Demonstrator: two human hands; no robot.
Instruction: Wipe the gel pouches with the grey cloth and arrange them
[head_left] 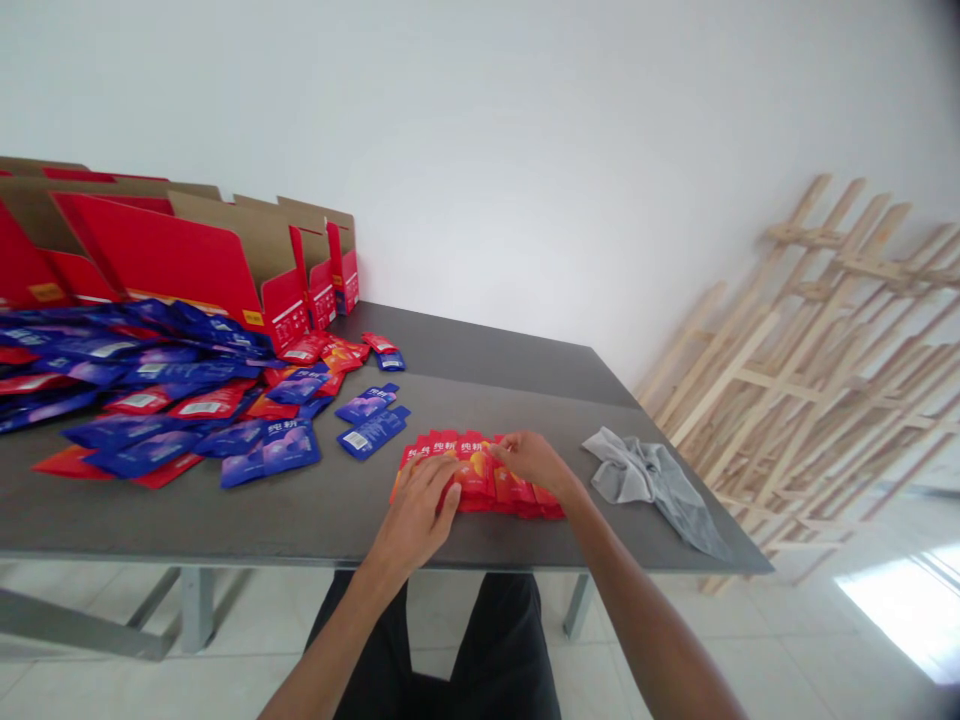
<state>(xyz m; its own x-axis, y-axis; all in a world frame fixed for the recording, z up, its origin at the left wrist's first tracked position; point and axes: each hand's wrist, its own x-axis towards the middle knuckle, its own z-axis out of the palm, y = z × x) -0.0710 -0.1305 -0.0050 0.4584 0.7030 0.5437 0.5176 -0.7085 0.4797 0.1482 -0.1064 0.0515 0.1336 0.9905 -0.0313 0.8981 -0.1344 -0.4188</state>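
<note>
Overlapping red pouches lie in a row on the dark tabletop in front of me, white characters and orange fruit pictures on their fronts. Across the left end of this row rests my left hand, fingers stretched out and thumb apart. My right hand is at the row's upper edge, thumb and fingertips pinched on a red pouch; its palm covers part of the pouches. To the left of the row are two loose blue pouches, one lying just above the other.
A large heap of blue and red pouches covers the table's left side. Behind it stand open red cardboard boxes against the wall. A grey cloth lies at the right. Wooden frames lean beyond the table's right edge.
</note>
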